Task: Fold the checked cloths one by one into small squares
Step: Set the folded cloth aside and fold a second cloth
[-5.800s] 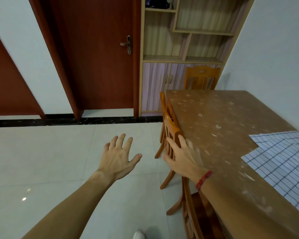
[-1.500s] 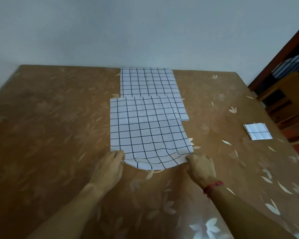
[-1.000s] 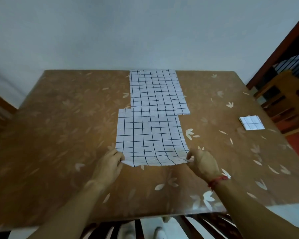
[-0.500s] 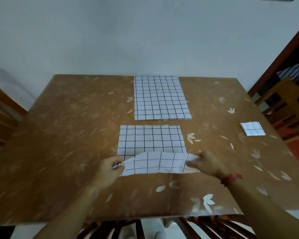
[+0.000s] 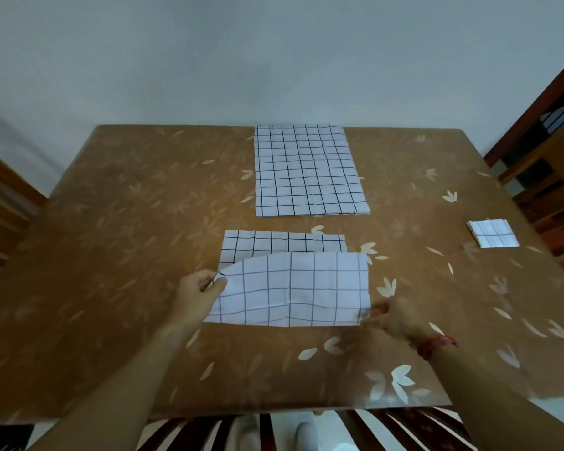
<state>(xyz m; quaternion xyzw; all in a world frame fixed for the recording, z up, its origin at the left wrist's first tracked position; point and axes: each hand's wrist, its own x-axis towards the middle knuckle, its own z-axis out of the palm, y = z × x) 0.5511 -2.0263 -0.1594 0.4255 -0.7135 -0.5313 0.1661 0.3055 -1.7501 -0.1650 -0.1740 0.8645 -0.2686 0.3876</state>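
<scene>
At the very bottom, the dark striped slats of a chair back (image 5: 274,431) show below the near edge of the brown, leaf-patterned table (image 5: 111,288). Both forearms reach over that edge. The left hand (image 5: 196,294) pinches the left corner of the checked cloth (image 5: 290,288) between thumb and curled fingers. The right hand (image 5: 401,320), blurred and wearing a red wrist cord (image 5: 435,345), has its fingers closed on the cloth's right near corner. Between the two hands the near part of this cloth is lifted off the table as a wide flap with its paler side turned up. Its left corner is held further from the person than its right one. The cloth's far strip lies flat on the table just beyond the flap, its black grid lines sharper. Further back, apart from it, a second checked cloth (image 5: 309,170) lies spread flat, reaching the table's far edge by the pale wall (image 5: 274,60). Well to the right, near the table's right edge, sits a small folded square (image 5: 492,233) of the same checked fabric.
</scene>
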